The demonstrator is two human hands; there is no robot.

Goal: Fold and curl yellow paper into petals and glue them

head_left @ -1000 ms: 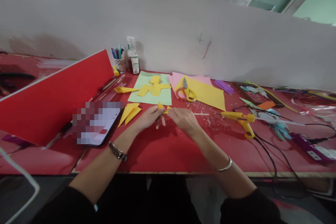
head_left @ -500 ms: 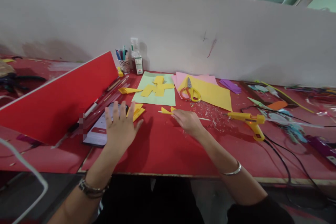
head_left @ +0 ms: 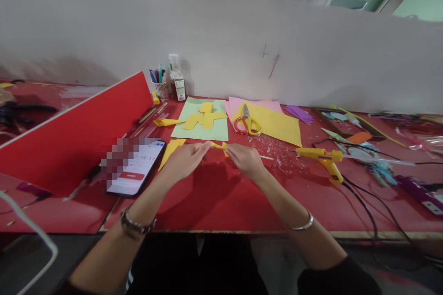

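Note:
Between my hands, low over the red table (head_left: 221,193), is a small folded yellow paper piece (head_left: 218,146). My left hand (head_left: 187,159) pinches its left end with the fingertips. At its right end, my right hand (head_left: 247,161) grips it with closed fingers. A thin pale stick (head_left: 266,157) pokes out to the right of my right hand; whether the hand also holds it is hidden. Left of my left hand lies a folded yellow paper (head_left: 171,150), beside a phone (head_left: 138,175) with a lit screen. Several yellow strips (head_left: 207,120) rest on a light green sheet (head_left: 176,131).
Scissors (head_left: 246,122) lie on a yellow sheet (head_left: 280,124) at the back. To the right sits a yellow glue gun (head_left: 323,156) with a black cord. A red board (head_left: 79,133) leans at left. A pen cup (head_left: 161,90) and a bottle (head_left: 177,80) stand near the wall.
My left hand, spread open over the phone before, has moved right and closed on the yellow paper piece. The phone screen is now uncovered. My right hand has stayed at the paper.

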